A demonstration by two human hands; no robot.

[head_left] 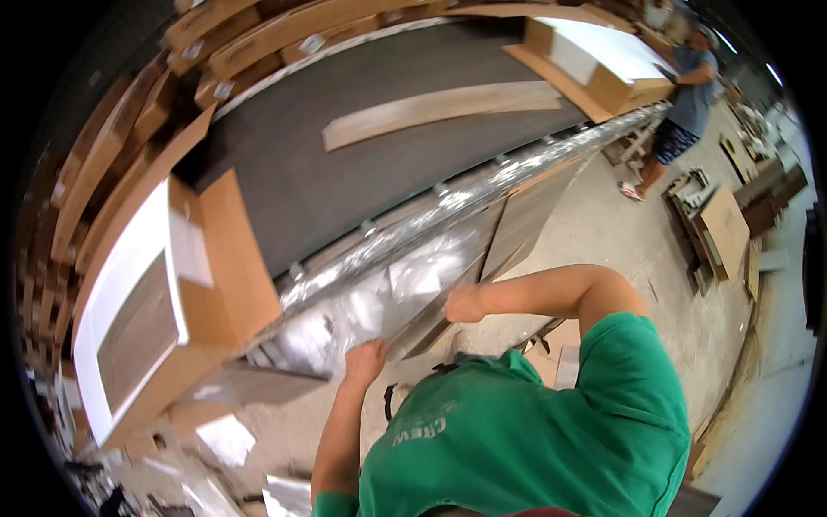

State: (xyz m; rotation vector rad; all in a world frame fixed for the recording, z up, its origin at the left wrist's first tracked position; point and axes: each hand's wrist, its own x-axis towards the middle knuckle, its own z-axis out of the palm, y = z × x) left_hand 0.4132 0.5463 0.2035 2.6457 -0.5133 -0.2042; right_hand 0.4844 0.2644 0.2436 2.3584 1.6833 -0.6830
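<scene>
From my remote seat I saw a worktable with a dark grey top [362, 189] ahead of the fingers, with a pale wood-look plank [439, 112] lying on it. Long cardboard cartons [284, 43] were stacked past its far side, and concrete floor [603, 215] spread to the right of the right hand [463, 304].

The table's near edge, in shiny wrap [465, 200], slanted past just beyond both hands, rising toward the upper right. Dark panels [527, 220] stood below that edge, ahead and right of the right-hand fingers. The floor ran on from there to a pile of boards [724, 228], well apart from the hand.

An open cardboard box [207, 302], left of the left hand [366, 362], held a white liner [121, 327] and a wood-look piece. Another box [620, 96], far ahead to the right, held a white piece [603, 43]; a co-worker [693, 90] stood beside it. White bundles in clear plastic [345, 319] sat under the edge, just past the left fingers.

The grey-brown panel [420, 334] lay between the hands. Both sets of fingers were curled in; with the blur, I couldn't tell whether either gripped it.
</scene>
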